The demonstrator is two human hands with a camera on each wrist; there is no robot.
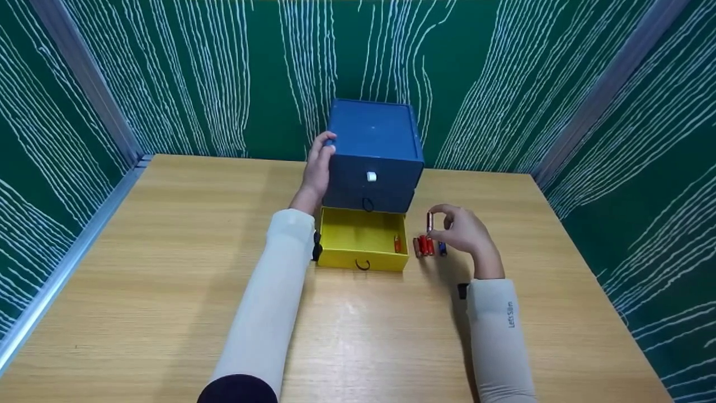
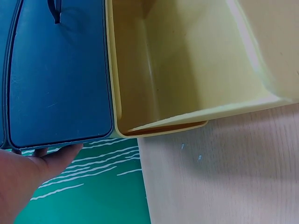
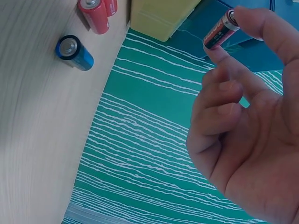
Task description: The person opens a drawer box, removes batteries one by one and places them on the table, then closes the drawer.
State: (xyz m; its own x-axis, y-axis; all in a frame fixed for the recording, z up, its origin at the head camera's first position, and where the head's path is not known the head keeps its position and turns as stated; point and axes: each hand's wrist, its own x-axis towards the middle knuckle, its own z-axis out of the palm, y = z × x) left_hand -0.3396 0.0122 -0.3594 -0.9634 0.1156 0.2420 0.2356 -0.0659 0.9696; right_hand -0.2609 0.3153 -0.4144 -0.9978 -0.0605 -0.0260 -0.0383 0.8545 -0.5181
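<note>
My right hand (image 1: 463, 228) pinches a red-labelled battery (image 3: 221, 31) by its two ends, between thumb and forefinger, above the table right of the drawer. Below it stand several red batteries (image 1: 423, 246) and a blue battery (image 3: 74, 52). The yellow drawer (image 1: 363, 261) is pulled out at the bottom of a blue drawer cabinet (image 1: 373, 130). One orange-red battery (image 1: 397, 244) is inside, by its right wall. My left hand (image 1: 318, 168) rests against the cabinet's left side, fingertips at the top edge; the left wrist view shows only part of it.
The wooden table (image 1: 347, 336) runs back to a green wall (image 1: 263, 73) with white wavy lines, close behind the cabinet. The cabinet front has a white knob (image 1: 371, 177) and a dark loop pull (image 1: 367, 204). Metal posts (image 1: 609, 84) mark the corners.
</note>
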